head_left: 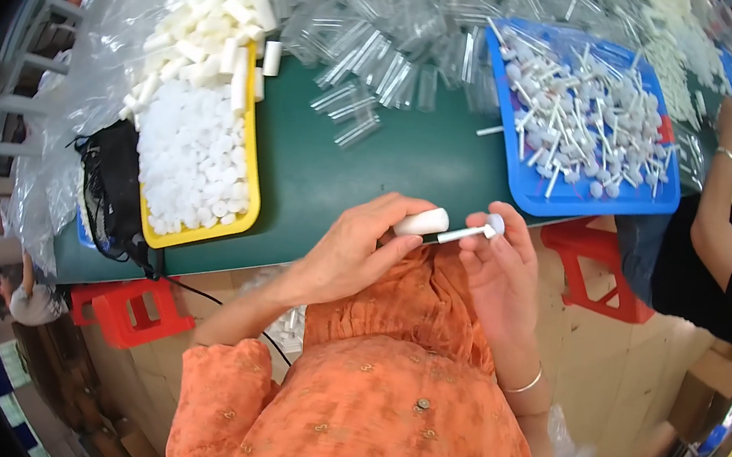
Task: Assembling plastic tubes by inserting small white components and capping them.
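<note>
**White stick and white cylinder, both held near the desk's front edge**

In the head view, the left hand holds the white cylinder between thumb and fingers; these are open only as wide as its body, and its right end is free. The right hand has its fingers nearly closed in a pinch on the white stick, by its rounded head. The bare stem points leftward, just beside the cylinder's free end (whether they touch, I cannot tell).

To do this step well, in my judgement, the left grip should be steady but soft, since the cylinder may be easy to dent. The stem should be brought in line with it, because now it seems a little low and tilted.

About room: both hands are at the front edge of the desk, so a dropped piece could fall to the lap. Behind them a green stretch is open, between the yellow tray and the blue tray; farther back, clear tubes close it. The blue rim is near the right hand, so wide swings there need care.
</note>
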### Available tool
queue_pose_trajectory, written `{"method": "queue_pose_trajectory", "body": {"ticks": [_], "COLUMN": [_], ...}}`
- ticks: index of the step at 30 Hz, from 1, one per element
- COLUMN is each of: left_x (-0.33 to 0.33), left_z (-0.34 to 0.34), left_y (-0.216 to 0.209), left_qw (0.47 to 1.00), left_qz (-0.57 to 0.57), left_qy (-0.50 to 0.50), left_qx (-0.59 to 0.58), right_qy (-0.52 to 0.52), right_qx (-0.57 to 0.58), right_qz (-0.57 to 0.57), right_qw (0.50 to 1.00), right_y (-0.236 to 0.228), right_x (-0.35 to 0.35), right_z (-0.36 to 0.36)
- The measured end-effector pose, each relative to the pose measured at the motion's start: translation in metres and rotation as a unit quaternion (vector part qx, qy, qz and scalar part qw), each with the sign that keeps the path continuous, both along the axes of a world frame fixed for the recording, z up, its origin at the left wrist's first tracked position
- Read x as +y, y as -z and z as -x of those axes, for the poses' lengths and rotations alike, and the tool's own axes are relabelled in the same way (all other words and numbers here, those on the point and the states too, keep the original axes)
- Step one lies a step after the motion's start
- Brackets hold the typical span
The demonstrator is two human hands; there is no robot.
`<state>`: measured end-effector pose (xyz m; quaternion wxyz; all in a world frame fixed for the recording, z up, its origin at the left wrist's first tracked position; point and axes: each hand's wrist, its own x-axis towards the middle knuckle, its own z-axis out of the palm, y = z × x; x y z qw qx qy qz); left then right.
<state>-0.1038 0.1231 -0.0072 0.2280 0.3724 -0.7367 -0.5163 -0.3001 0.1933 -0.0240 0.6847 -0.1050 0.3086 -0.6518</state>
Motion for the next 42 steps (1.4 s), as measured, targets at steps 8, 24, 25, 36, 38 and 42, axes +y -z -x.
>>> {"method": "queue_pose_trajectory", "body": {"ticks": [8,24,25,36,38,42], "left_x": [0.010,0.013,0.014,0.020,0.019,0.018], "left_z": [0.016,0.016,0.018,0.018,0.020,0.021], "left_y": [0.015,0.020,0.013,0.013,0.018,0.008], "left_qw": [0.998,0.981,0.982,0.988,0.980,0.961], "left_qz": [0.061,0.189,0.188,-0.136,-0.171,-0.249], "left_qy": [-0.004,-0.017,-0.016,-0.045,-0.065,-0.022], "left_qx": [-0.007,-0.028,-0.027,0.059,0.074,0.116], "right_qy": [-0.003,-0.051,-0.050,-0.045,-0.044,0.032], "right_qx": [-0.009,0.128,0.128,0.214,0.449,0.742], "right_qz": [-0.016,0.018,0.016,0.087,0.149,0.267], "right_qw": [1.000,0.990,0.990,0.972,0.880,0.614], "right_y": [0.021,0.034,0.036,0.037,0.023,0.015], "right_x": [0.011,0.017,0.017,0.012,0.008,0.001], "right_z": [-0.001,0.000,0.000,-0.013,-0.008,-0.008]}}
